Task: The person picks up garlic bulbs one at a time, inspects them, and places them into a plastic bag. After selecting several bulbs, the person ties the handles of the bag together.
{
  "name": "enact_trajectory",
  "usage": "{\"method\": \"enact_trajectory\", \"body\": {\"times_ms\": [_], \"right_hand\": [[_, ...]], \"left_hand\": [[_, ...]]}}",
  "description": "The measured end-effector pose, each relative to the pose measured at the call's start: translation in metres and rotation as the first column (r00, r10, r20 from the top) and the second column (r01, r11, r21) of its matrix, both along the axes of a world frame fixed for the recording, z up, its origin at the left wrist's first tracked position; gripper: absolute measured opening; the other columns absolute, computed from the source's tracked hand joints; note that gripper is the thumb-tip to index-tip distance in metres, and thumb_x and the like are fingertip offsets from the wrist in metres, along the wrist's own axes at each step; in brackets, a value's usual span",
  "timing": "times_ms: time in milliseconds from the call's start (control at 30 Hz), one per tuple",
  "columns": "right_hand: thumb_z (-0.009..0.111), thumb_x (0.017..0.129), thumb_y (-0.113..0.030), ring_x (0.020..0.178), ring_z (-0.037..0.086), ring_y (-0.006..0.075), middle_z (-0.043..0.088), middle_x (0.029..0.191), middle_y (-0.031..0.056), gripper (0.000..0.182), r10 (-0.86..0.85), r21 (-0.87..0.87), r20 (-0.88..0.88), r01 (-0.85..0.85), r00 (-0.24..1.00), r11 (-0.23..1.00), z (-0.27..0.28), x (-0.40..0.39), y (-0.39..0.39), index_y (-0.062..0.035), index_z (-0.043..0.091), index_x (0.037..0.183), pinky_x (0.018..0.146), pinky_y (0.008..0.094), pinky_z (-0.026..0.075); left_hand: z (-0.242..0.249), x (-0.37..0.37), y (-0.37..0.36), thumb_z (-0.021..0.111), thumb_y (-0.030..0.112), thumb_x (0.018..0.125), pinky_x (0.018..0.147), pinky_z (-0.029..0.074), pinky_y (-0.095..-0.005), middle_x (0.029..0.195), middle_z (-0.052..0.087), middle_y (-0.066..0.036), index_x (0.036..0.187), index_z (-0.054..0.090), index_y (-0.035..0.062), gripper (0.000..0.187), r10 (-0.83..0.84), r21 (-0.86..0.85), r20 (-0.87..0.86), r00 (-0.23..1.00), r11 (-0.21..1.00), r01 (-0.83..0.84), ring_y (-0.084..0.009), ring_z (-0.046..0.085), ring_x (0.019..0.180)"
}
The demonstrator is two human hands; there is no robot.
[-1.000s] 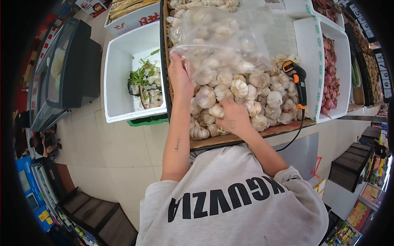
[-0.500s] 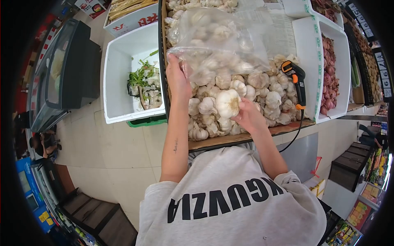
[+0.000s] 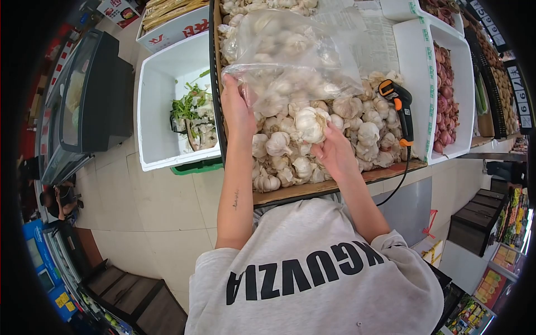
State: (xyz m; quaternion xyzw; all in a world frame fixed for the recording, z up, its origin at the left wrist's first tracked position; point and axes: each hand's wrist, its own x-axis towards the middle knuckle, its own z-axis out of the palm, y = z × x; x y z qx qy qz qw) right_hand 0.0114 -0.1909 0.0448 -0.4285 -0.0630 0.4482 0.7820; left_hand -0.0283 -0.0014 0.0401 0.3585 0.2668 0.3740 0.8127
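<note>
My left hand (image 3: 238, 106) is closed on the near left corner of a clear plastic bag (image 3: 301, 53). The bag spreads over the heap and garlic shows through its thin film. Between the fingers and thumb of my right hand (image 3: 336, 152) is a large garlic bulb (image 3: 310, 125), just below the bag's near edge. Many loose garlic bulbs (image 3: 277, 144) fill the cardboard-edged bin (image 3: 290, 194) under both hands. To the right of my right hand, a black and orange handheld scanner (image 3: 397, 106) lies on the garlic, its cable hanging over the front edge.
A white foam box (image 3: 146, 111) with green scraps (image 3: 192, 103) stands left of the bin. On the right, another foam box (image 3: 416, 61) adjoins red shallots (image 3: 443, 103). A dark display case (image 3: 103, 89) is at far left, and a person (image 3: 62, 201) is low behind it.
My right hand has moved the garlic bulb forward, up toward the near edge of the bag. My left hand keeps its hold on the bag's corner.
</note>
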Motion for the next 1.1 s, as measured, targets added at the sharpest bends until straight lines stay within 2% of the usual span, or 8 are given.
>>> {"method": "enact_trajectory", "body": {"times_ms": [400,500,567,600,667,833,1033,1100], "right_hand": [[0.036,0.081,-0.028,0.045,0.037,0.0097,0.053,0.077,0.0116,0.031,0.096,0.203,-0.321,-0.031,0.942,0.979,0.0,-0.001,0.001,-0.0032,0.043,0.098,0.051,0.0215,0.031],[0.041,0.079,-0.022,0.046,0.038,0.0085,0.052,0.077,0.0095,0.03,-0.044,0.026,-0.23,0.051,0.972,0.998,0.004,0.001,0.003,-0.0025,0.041,0.101,0.048,0.0213,0.032],[0.051,0.072,-0.016,0.046,0.039,0.0069,0.052,0.07,0.0054,0.032,0.077,-0.273,0.248,-0.006,0.966,0.962,0.008,0.005,-0.002,0.0002,0.043,0.099,0.044,0.0203,0.032],[0.051,0.072,-0.016,0.046,0.039,0.0069,0.052,0.07,0.0054,0.032,0.079,-0.275,0.245,-0.009,0.966,0.961,0.008,0.006,-0.005,0.0002,0.043,0.099,0.044,0.0203,0.032],[0.058,0.064,-0.014,0.046,0.04,0.0059,0.049,0.06,0.0018,0.034,0.528,-0.621,0.606,-0.06,0.595,0.781,0.008,0.008,-0.01,0.0014,0.049,0.092,0.041,0.019,0.032],[0.064,0.059,-0.018,0.048,0.044,0.0083,0.049,0.055,0.0018,0.035,0.655,-0.739,0.619,0.039,0.433,0.673,0.009,-0.007,0.001,0.001,0.052,0.086,0.045,0.0216,0.036],[0.061,0.066,-0.018,0.06,0.054,0.0142,0.056,0.066,0.0061,0.028,0.509,-0.471,0.561,-0.254,0.653,0.845,0.008,-0.006,-0.004,0.0018,0.052,0.084,0.056,0.0244,0.043],[0.059,0.067,-0.016,0.063,0.055,0.0149,0.056,0.068,0.0079,0.025,0.576,-0.56,0.575,-0.234,0.58,0.795,0.005,0.002,-0.009,0.0014,0.052,0.084,0.058,0.0249,0.043]], "left_hand": [[-0.002,0.0,0.001,0.027,0.029,0.087,0.046,0.03,-0.0211,0.063,0.044,0.001,0.089,0.045,0.0037,0.031,0.002,-0.006,0.014,1.0,1.0,-0.002,-0.0064,0.035,0.05],[-0.006,-0.002,0.003,0.027,0.03,0.087,0.048,0.032,-0.0212,0.066,0.045,0.001,0.089,0.045,0.0035,0.032,-0.046,0.012,0.047,0.998,0.999,0.046,-0.0067,0.038,0.052],[-0.005,-0.001,0.002,0.027,0.03,0.087,0.048,0.032,-0.0213,0.065,0.045,0.001,0.09,0.046,0.0034,0.033,-0.033,0.008,0.022,0.999,0.999,0.033,-0.0066,0.038,0.052],[-0.003,-0.001,0.001,0.027,0.03,0.087,0.048,0.032,-0.0213,0.065,0.045,0.001,0.09,0.046,0.0034,0.033,-0.021,0.006,-0.001,1.0,1.0,0.021,-0.0066,0.038,0.052],[0.0,0.0,-0.001,0.027,0.03,0.086,0.048,0.032,-0.0216,0.065,0.045,0.001,0.09,0.046,0.0033,0.033,-0.001,0.004,-0.01,1.0,1.0,0.001,-0.0067,0.038,0.052],[-0.008,-0.003,0.003,0.027,0.031,0.086,0.048,0.031,-0.0219,0.065,0.045,0.001,0.093,0.046,0.0028,0.035,-0.076,0.048,0.04,0.996,0.996,0.074,-0.007,0.037,0.052],[-0.002,0.0,-0.001,0.027,0.031,0.086,0.045,0.028,-0.0206,0.059,0.042,0.002,0.094,0.046,0.0032,0.035,-0.017,0.008,-0.009,1.0,1.0,0.017,-0.0057,0.033,0.047],[-0.004,-0.001,0.0,0.027,0.031,0.086,0.044,0.027,-0.0207,0.056,0.04,0.003,0.092,0.047,0.0035,0.035,-0.066,0.017,0.027,0.997,0.998,0.065,-0.0056,0.032,0.046]]}}
